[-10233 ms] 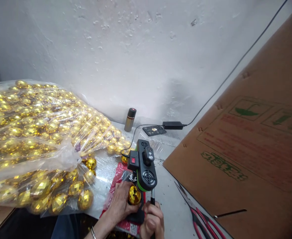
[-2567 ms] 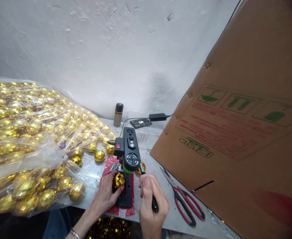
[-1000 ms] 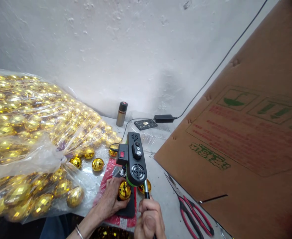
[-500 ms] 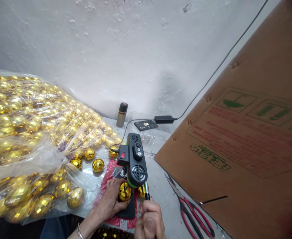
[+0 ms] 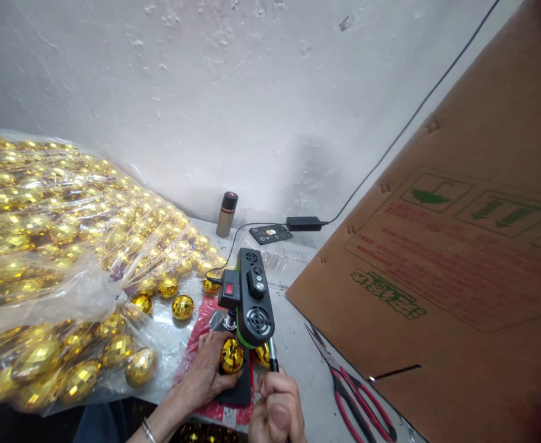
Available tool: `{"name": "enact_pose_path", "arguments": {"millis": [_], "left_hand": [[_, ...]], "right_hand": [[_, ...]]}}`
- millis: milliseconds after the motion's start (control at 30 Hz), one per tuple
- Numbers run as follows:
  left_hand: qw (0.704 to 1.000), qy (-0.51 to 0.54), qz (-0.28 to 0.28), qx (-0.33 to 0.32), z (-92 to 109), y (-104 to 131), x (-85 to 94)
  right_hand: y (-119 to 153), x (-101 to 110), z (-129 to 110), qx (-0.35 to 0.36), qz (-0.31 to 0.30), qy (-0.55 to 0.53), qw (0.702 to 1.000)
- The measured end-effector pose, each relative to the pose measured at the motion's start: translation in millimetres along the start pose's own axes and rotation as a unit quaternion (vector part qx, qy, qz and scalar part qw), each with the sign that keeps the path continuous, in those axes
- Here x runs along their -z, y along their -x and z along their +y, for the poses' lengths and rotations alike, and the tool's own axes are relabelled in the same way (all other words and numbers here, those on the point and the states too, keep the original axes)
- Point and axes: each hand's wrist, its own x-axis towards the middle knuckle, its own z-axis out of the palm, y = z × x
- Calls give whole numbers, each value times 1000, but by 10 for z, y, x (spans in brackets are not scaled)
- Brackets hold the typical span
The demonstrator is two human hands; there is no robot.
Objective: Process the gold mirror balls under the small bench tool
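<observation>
My left hand (image 5: pixel 210 369), with a bracelet at the wrist, grips a faceted gold ball (image 5: pixel 231 355) under the head of a black machine (image 5: pixel 256 301). The machine has round vents, a red switch and a green edge, and stands on a red plastic sheet (image 5: pixel 201 326). My right hand (image 5: pixel 277 406) is closed round the dark grip of a metal lever (image 5: pixel 273 355) on the machine's right side. Another gold ball (image 5: pixel 262 354) sits partly hidden behind the lever. Loose gold balls (image 5: pixel 182 307) lie left of the machine.
A large clear bag (image 5: pixel 44 246) of gold balls fills the left. A cardboard box (image 5: pixel 436 258) leans at the right, with red-handled scissors (image 5: pixel 360 400) beside it. A bottle (image 5: pixel 227 214), a black patterned item (image 5: pixel 270 233) and a power adapter (image 5: pixel 304 223) with its cable lie near the wall.
The whole view has shifted very slightly. Both hands, the held gold ball and the lever keep the same positions relative to the machine.
</observation>
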Motion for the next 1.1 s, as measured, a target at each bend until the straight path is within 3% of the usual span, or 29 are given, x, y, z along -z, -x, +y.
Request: {"name": "enact_pose_path", "arguments": {"millis": [267, 567, 700, 800, 900, 967, 1100], "left_hand": [[1000, 9, 7, -11, -13, -13, -5], [1000, 9, 15, -13, -11, -19, -12], [1000, 8, 15, -14, 3, -12, -8], [1000, 9, 20, -16, -17, -23, -14], [999, 4, 28, -21, -38, -32, -10], [999, 4, 28, -29, -63, 8, -10], [997, -29, 36, -61, -208, 269, -79]], "right_hand": [[18, 63, 112, 31, -23, -6, 999], [228, 126, 154, 4, -43, 2, 999], [244, 180, 249, 54, -70, -5, 996], [126, 237, 204, 84, -135, 15, 987], [-140, 241, -13, -2, -100, -3, 995], [-370, 210, -188, -76, -117, -11, 990], [-704, 130, -392, -99, -145, -12, 984]]}}
